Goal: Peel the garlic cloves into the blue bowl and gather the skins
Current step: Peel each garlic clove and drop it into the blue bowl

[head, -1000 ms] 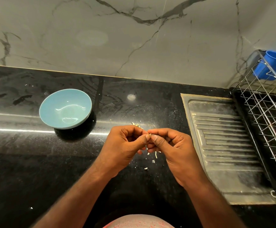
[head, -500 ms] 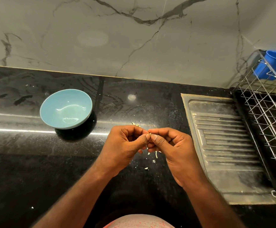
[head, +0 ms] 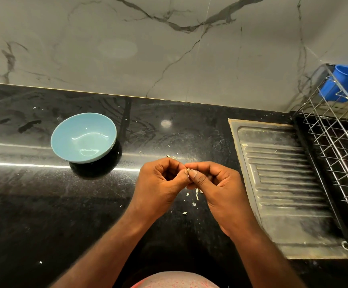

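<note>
Both hands meet above the black counter (head: 34, 215), thumbs tip to tip. My left hand (head: 160, 183) and my right hand (head: 216, 186) pinch a small garlic clove (head: 188, 169) between thumbs and curled fingers; only a pale sliver of it shows. The light blue bowl (head: 84, 138) stands to the left, apart from the hands, and looks empty. Several pale skin scraps (head: 197, 194) lie on the counter under and just below the hands, with a few more beyond the knuckles (head: 171, 156).
A steel sink drainboard (head: 283, 183) is set into the counter at the right. Beyond it stands a wire dish rack (head: 339, 146) holding a blue plastic cup (head: 345, 82). A marble wall backs the counter.
Almost nothing differs. The hands stay together on the clove, with only slight shifts of the thumbs; the bowl has not moved.
</note>
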